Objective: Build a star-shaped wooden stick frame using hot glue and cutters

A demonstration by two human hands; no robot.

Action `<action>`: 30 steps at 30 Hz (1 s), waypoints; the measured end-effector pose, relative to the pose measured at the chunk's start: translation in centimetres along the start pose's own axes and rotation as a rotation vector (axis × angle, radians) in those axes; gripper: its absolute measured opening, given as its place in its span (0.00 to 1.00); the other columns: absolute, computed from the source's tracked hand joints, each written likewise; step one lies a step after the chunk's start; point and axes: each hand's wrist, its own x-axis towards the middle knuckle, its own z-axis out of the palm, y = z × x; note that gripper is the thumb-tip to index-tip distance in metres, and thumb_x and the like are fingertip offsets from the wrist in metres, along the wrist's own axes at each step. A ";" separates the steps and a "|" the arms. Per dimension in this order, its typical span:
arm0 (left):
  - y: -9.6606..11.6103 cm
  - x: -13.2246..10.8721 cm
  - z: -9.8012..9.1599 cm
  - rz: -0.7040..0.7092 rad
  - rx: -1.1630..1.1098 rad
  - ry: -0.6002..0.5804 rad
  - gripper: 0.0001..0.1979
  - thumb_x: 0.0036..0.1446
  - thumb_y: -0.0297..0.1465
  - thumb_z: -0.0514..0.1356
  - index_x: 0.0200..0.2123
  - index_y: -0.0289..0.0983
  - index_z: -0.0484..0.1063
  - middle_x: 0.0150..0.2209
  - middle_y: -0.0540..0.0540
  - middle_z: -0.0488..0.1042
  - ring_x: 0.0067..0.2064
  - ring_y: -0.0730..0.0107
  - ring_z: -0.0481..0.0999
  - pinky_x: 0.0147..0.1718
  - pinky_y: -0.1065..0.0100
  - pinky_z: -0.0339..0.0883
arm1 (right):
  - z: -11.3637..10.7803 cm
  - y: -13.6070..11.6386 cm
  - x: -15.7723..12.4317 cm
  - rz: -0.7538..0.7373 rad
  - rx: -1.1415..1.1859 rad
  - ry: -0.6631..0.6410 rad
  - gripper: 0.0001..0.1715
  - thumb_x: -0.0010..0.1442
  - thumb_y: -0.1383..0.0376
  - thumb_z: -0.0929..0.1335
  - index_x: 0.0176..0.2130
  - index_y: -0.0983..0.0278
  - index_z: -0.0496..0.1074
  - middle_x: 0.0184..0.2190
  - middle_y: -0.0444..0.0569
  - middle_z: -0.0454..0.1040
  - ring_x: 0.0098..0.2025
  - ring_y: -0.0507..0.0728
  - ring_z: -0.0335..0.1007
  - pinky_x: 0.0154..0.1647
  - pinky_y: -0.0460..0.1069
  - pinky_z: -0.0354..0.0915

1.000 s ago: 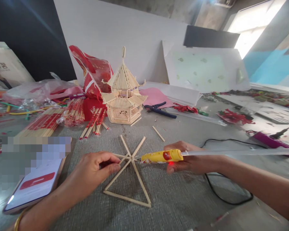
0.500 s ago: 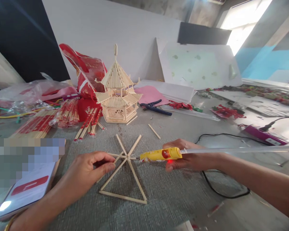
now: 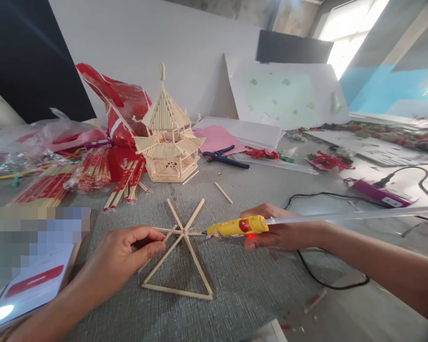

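Observation:
A flat frame of wooden sticks (image 3: pixel 180 259) lies on the grey mat: a triangle whose sides cross at the top into a star. My left hand (image 3: pixel 128 254) is closed in a pinch on a stick at the frame's left side. My right hand (image 3: pixel 278 232) grips a yellow glue gun (image 3: pixel 237 226) with a long clear glue stick (image 3: pixel 342 216) out its back. The gun's nozzle points left at the crossing of the sticks, right beside it. A red light glows under the gun.
A finished stick pagoda (image 3: pixel 167 142) stands behind, with bundles of chopsticks (image 3: pixel 92 173) and red bags to its left. Blue pliers (image 3: pixel 223 156), a loose stick (image 3: pixel 223 192), a black cable (image 3: pixel 328 282), a purple power strip (image 3: pixel 378 192) and a phone (image 3: pixel 28 285) lie around.
The view has shifted a little, so everything sits slightly further left. Both hands hold their places at the stick frame; the glue gun's tip stays at the crossing.

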 end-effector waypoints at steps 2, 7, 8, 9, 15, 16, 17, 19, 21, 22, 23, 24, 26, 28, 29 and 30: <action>-0.1 0.0 0.0 0.010 -0.005 -0.006 0.14 0.54 0.43 0.57 0.35 0.42 0.77 0.34 0.50 0.79 0.38 0.65 0.76 0.37 0.67 0.66 | 0.0 0.2 -0.2 0.002 -0.006 -0.005 0.21 0.58 0.51 0.65 0.29 0.66 0.65 0.25 0.43 0.63 0.26 0.48 0.57 0.25 0.43 0.54; -0.2 0.0 -0.1 0.007 0.025 -0.005 0.14 0.54 0.44 0.57 0.35 0.43 0.77 0.34 0.50 0.79 0.38 0.64 0.76 0.37 0.67 0.66 | 0.1 0.3 -0.8 0.008 0.009 0.010 0.20 0.58 0.53 0.66 0.28 0.66 0.63 0.25 0.41 0.61 0.25 0.47 0.55 0.25 0.43 0.53; -0.3 0.0 -0.1 0.008 0.030 0.001 0.14 0.54 0.44 0.57 0.35 0.43 0.77 0.35 0.50 0.79 0.38 0.64 0.76 0.38 0.67 0.66 | 0.1 0.3 -0.9 0.005 0.007 0.013 0.19 0.58 0.53 0.66 0.28 0.66 0.63 0.25 0.41 0.61 0.25 0.47 0.55 0.25 0.43 0.53; -0.3 0.0 -0.1 0.009 0.032 0.003 0.14 0.54 0.44 0.57 0.35 0.43 0.77 0.35 0.50 0.79 0.39 0.64 0.77 0.38 0.67 0.66 | 0.0 0.3 -1.0 0.001 0.004 0.015 0.19 0.58 0.53 0.66 0.28 0.66 0.63 0.25 0.41 0.62 0.25 0.47 0.55 0.25 0.43 0.53; -0.6 0.2 0.0 0.000 0.043 0.008 0.15 0.53 0.45 0.58 0.35 0.43 0.77 0.36 0.49 0.79 0.37 0.64 0.77 0.39 0.66 0.66 | 0.2 1.0 -1.6 -0.010 -0.034 0.048 0.22 0.58 0.50 0.66 0.28 0.67 0.64 0.24 0.41 0.62 0.25 0.47 0.55 0.25 0.43 0.52; -0.6 0.2 0.0 -0.001 0.039 0.009 0.15 0.53 0.45 0.58 0.35 0.43 0.77 0.37 0.50 0.79 0.38 0.64 0.77 0.39 0.66 0.66 | 0.2 1.3 -1.7 -0.017 -0.041 0.057 0.22 0.58 0.50 0.66 0.28 0.67 0.64 0.24 0.41 0.62 0.25 0.47 0.55 0.25 0.43 0.52; -0.6 0.2 0.0 -0.001 0.034 0.011 0.15 0.52 0.45 0.58 0.35 0.43 0.77 0.37 0.50 0.79 0.38 0.64 0.77 0.39 0.66 0.66 | 0.2 1.5 -1.8 -0.025 -0.046 0.063 0.23 0.58 0.50 0.66 0.28 0.67 0.64 0.24 0.41 0.62 0.25 0.47 0.55 0.25 0.43 0.52; -0.6 0.1 0.0 -0.004 0.025 0.010 0.15 0.52 0.46 0.58 0.34 0.43 0.77 0.37 0.49 0.79 0.39 0.63 0.77 0.40 0.65 0.67 | 0.3 1.9 -2.1 -0.031 -0.042 0.060 0.22 0.59 0.50 0.66 0.29 0.67 0.65 0.25 0.42 0.63 0.26 0.47 0.56 0.26 0.43 0.53; -0.5 0.1 0.0 -0.011 0.020 0.007 0.15 0.52 0.46 0.58 0.34 0.43 0.77 0.37 0.49 0.79 0.40 0.62 0.77 0.41 0.64 0.67 | 0.3 2.0 -2.3 -0.018 -0.034 0.050 0.22 0.59 0.50 0.66 0.29 0.67 0.65 0.26 0.42 0.63 0.26 0.47 0.56 0.27 0.43 0.53; -0.4 0.1 0.0 -0.016 0.019 0.003 0.15 0.52 0.46 0.57 0.35 0.43 0.77 0.37 0.49 0.79 0.41 0.62 0.77 0.41 0.64 0.66 | 0.2 2.0 -2.4 -0.010 -0.028 0.046 0.22 0.59 0.50 0.65 0.29 0.67 0.65 0.25 0.41 0.62 0.26 0.47 0.56 0.27 0.43 0.53; -0.3 0.1 0.0 -0.022 0.017 -0.004 0.15 0.53 0.46 0.57 0.35 0.43 0.77 0.38 0.49 0.79 0.41 0.62 0.77 0.42 0.64 0.67 | 0.2 1.9 -2.6 -0.003 -0.022 0.041 0.23 0.59 0.50 0.65 0.29 0.67 0.65 0.25 0.41 0.62 0.26 0.47 0.56 0.27 0.43 0.53; -0.2 0.1 -0.1 -0.028 0.017 -0.012 0.15 0.53 0.46 0.57 0.35 0.43 0.77 0.38 0.49 0.79 0.41 0.62 0.77 0.42 0.64 0.67 | 0.2 1.8 -2.7 0.006 -0.018 0.041 0.23 0.59 0.50 0.65 0.28 0.67 0.64 0.25 0.41 0.62 0.26 0.47 0.55 0.27 0.43 0.53; 0.0 0.1 -0.1 -0.032 0.021 -0.024 0.15 0.53 0.45 0.57 0.35 0.44 0.77 0.38 0.49 0.79 0.40 0.62 0.77 0.41 0.64 0.67 | 0.1 1.6 -2.9 0.034 -0.010 0.046 0.23 0.59 0.49 0.65 0.28 0.67 0.64 0.25 0.41 0.61 0.26 0.47 0.55 0.26 0.43 0.53; 0.1 0.1 -0.2 -0.034 0.026 -0.031 0.15 0.52 0.45 0.57 0.34 0.44 0.77 0.37 0.49 0.79 0.40 0.62 0.77 0.40 0.64 0.67 | 0.0 1.5 -3.0 0.061 0.005 0.044 0.23 0.58 0.49 0.66 0.29 0.67 0.64 0.25 0.42 0.62 0.26 0.47 0.55 0.26 0.43 0.53; 0.1 0.1 -0.2 -0.034 0.027 -0.030 0.15 0.52 0.45 0.57 0.34 0.44 0.77 0.37 0.49 0.79 0.40 0.62 0.77 0.40 0.64 0.67 | 0.0 1.4 -3.1 0.067 0.012 0.045 0.22 0.58 0.49 0.66 0.29 0.67 0.64 0.26 0.42 0.62 0.26 0.47 0.56 0.26 0.43 0.53; 0.1 0.1 -0.2 -0.033 0.026 -0.027 0.15 0.52 0.45 0.57 0.34 0.44 0.77 0.36 0.49 0.79 0.40 0.62 0.77 0.40 0.64 0.67 | 0.0 1.4 -3.2 0.065 0.015 0.043 0.22 0.58 0.50 0.66 0.30 0.67 0.64 0.26 0.42 0.63 0.26 0.47 0.56 0.26 0.43 0.54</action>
